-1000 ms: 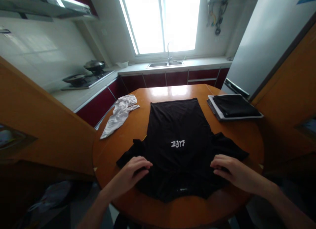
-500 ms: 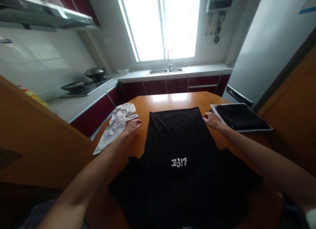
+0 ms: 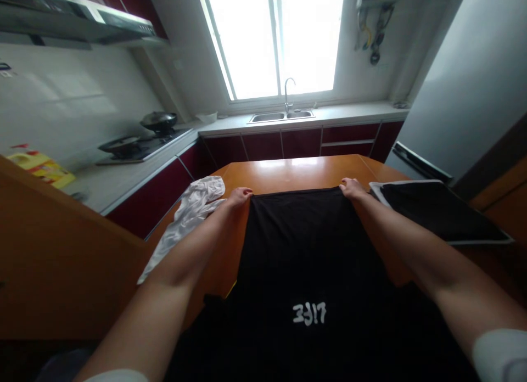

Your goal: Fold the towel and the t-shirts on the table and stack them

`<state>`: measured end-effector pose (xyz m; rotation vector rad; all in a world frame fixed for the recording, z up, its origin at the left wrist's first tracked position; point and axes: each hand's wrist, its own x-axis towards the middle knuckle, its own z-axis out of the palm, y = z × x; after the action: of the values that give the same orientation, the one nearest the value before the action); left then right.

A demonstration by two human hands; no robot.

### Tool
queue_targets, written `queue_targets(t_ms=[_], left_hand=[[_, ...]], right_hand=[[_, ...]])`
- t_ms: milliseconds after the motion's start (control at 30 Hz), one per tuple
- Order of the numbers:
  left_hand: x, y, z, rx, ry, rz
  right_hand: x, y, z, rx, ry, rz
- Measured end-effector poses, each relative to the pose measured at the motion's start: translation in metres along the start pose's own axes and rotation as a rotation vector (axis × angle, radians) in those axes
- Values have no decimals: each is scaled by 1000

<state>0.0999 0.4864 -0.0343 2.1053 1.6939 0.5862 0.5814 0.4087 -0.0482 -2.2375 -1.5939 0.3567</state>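
A black T-shirt [image 3: 304,250] lies spread on the orange wooden table [image 3: 284,173], its hem at the far side and its white lettering upside down to me. At the hem's left corner, my left hand [image 3: 240,196] pinches the cloth. The opposite corner is gripped by my right hand [image 3: 351,187], with thumb and fingers closed on it. A crumpled white shiny cloth [image 3: 185,214] lies just left of my left forearm. Beyond my right forearm is a folded black cloth [image 3: 436,206] with a white border. The near part of the T-shirt runs out of view.
A counter with a sink [image 3: 267,117] and tap runs under the window. On the left, a wok [image 3: 158,120] and a pan [image 3: 119,145] sit on the stove, near a yellow jug [image 3: 43,168]. A fridge [image 3: 448,91] stands at the right, and an orange panel [image 3: 61,261] rises at the near left.
Both hands have moved to the T-shirt's hem corners and closed on them; before, they were beside its edges. The view has shifted closer, and the lettering sits lower.
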Motion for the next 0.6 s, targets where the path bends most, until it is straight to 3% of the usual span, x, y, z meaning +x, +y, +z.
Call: queue_targets(t_ms=[167, 367, 600], left_hand=[[16, 0, 3, -61, -51, 23], [14, 4, -14, -222, -38, 43], [2, 6, -33, -866, -214, 72]], right_hand=[[25, 3, 5, 131, -61, -83], [30, 9, -10, 370, -53, -130], [23, 10, -39, 787, -170, -151]])
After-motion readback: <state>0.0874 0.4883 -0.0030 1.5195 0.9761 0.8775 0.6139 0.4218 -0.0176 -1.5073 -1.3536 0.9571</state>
